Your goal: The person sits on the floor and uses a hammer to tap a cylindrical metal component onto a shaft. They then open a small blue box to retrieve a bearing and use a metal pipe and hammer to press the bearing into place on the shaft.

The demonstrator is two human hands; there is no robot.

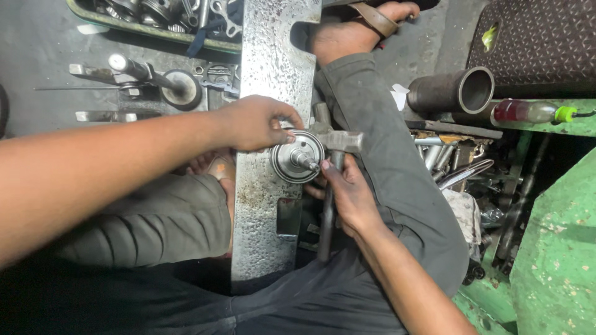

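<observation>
Grey pitted steel fills the middle of the view: a long flat metal plate [270,74] runs from twelve o'clock down to six between the person's knees, which are clad in dark grey trousers [397,186]. On it, close to the centre, sits a round metal pulley [297,158] with a short shaft pointing up toward the camera.

The left hand [254,123] comes in from nine o'clock and its fingers are curled closed over the upper rim of the pulley, pinching it at about eleven o'clock of the disc. The right hand [347,189] rises from five o'clock and is wrapped shut around the handle of a hammer [332,167], just below the head; the steel head lies crosswise, touching or very nearly touching the pulley at its three o'clock side, and which of the two cannot be told.

At twelve o'clock a sandalled foot [354,28] rests beside the plate. At ten o'clock loose tools and a green tray of metal parts [155,18] lie on the dark floor. At two o'clock a thick steel pipe [453,92] lies on its side, with a plastic bottle of red liquid [528,111] just to its right, above a heap of wrenches at three o'clock.
</observation>
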